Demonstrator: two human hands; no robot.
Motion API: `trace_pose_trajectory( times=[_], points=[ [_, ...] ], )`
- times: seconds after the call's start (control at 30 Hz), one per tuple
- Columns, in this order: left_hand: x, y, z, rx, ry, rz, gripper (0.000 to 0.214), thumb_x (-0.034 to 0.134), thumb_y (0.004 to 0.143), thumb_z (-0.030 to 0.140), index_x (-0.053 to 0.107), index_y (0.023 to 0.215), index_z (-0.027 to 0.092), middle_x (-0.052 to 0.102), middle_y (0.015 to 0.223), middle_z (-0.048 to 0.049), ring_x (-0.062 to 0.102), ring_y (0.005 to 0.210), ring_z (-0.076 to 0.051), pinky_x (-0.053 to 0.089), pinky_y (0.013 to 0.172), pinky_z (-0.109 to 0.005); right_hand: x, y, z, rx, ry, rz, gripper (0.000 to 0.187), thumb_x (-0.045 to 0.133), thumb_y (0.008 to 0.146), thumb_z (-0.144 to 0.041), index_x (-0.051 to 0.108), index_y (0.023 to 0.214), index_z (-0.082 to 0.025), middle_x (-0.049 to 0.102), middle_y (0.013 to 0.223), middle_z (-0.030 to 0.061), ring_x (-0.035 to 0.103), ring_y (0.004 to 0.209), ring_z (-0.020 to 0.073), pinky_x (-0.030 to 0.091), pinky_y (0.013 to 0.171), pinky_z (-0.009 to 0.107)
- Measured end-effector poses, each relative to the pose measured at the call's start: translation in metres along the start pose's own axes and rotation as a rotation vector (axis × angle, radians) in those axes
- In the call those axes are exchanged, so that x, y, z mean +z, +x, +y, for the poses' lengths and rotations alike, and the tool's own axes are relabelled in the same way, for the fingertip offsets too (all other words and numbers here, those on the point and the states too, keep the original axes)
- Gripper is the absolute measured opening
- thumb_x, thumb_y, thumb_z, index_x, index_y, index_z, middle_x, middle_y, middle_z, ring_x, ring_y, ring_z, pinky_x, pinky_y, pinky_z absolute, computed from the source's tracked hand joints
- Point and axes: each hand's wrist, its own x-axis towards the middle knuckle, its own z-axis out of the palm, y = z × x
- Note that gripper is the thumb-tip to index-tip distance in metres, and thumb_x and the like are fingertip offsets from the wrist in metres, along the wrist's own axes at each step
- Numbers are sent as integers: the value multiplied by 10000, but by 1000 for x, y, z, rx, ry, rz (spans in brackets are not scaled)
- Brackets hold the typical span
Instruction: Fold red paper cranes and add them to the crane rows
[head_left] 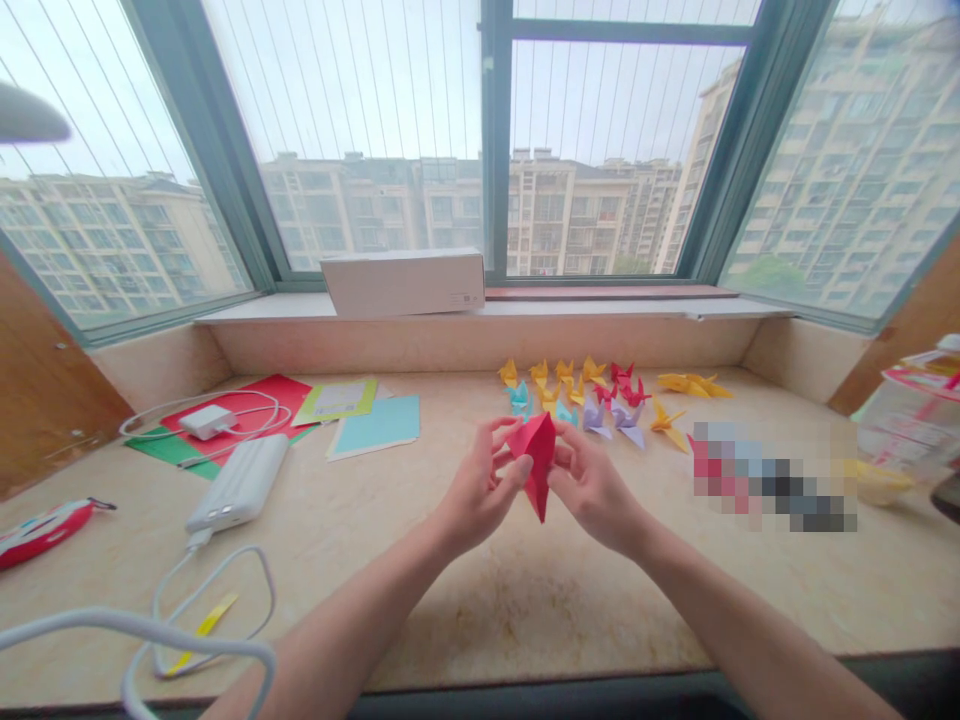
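Observation:
A red folded origami paper (pixel 537 455) is held upright above the counter, its lower end tapering to a point. My left hand (pixel 491 485) grips its left side, thumb across the front and fingers behind. On the right edge, my right hand (pixel 589 480) pinches the same paper between thumb and fingers. Just beyond the hands stand several small paper cranes in rows: yellow cranes (pixel 592 370), red cranes (pixel 632 392), light blue cranes (pixel 519 398) and purple cranes (pixel 628 424).
Left on the counter (pixel 360 540) lie light blue sheets (pixel 379 425), red paper (pixel 247 405), a charger (pixel 207 422), a white power bank (pixel 238 485) and a looping cable (pixel 142 625). A white box (pixel 405 283) rests on the sill. A plastic cup (pixel 911 410) stands right, near a blurred-out patch.

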Motion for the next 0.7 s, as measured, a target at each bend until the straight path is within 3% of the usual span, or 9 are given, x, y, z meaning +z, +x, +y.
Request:
trace_pose_trajectory(
  times=[0.2, 0.3, 0.43, 0.57, 0.7],
  points=[
    [0, -4, -2, 55, 237, -64, 509, 526, 956, 321, 326, 1419, 256, 500, 1403, -185, 561, 1240, -322, 582, 653, -252, 3, 0, 10, -158, -326, 159, 267, 585, 834, -112, 639, 1066, -232, 680, 1054, 59, 655, 958, 221, 547, 834, 369],
    [3, -6, -1, 83, 309, -61, 617, 547, 931, 271, 267, 1479, 246, 512, 1397, -179, 583, 1205, -301, 595, 757, -322, 5, -1, 6, -269, -482, 162, 302, 581, 805, -55, 670, 1032, -234, 659, 1064, 67, 630, 993, 228, 542, 829, 360],
    [7, -6, -2, 153, 447, -12, 671, 576, 860, 158, 323, 1481, 178, 627, 1276, -158, 619, 1144, -283, 521, 962, -434, 8, -5, 4, -385, -572, 118, 428, 546, 816, -26, 624, 1186, -224, 617, 1132, 106, 623, 1024, 233, 558, 821, 358],
    [4, -4, -4, 184, 471, 87, 592, 519, 865, 116, 423, 1445, 186, 607, 1343, -136, 587, 1214, -275, 456, 1047, -446, 9, -7, 3, -406, -648, 187, 320, 541, 904, -131, 620, 1198, -229, 612, 1144, 114, 621, 1054, 243, 542, 887, 392],
    [0, -3, -7, 225, 453, 116, 538, 469, 916, 131, 445, 1446, 216, 642, 1306, -113, 628, 1162, -245, 479, 1027, -431, 6, -4, 1, -328, -649, 316, 265, 584, 902, -242, 641, 1160, -216, 622, 1099, 99, 652, 904, 225, 552, 839, 393]
  ],
)
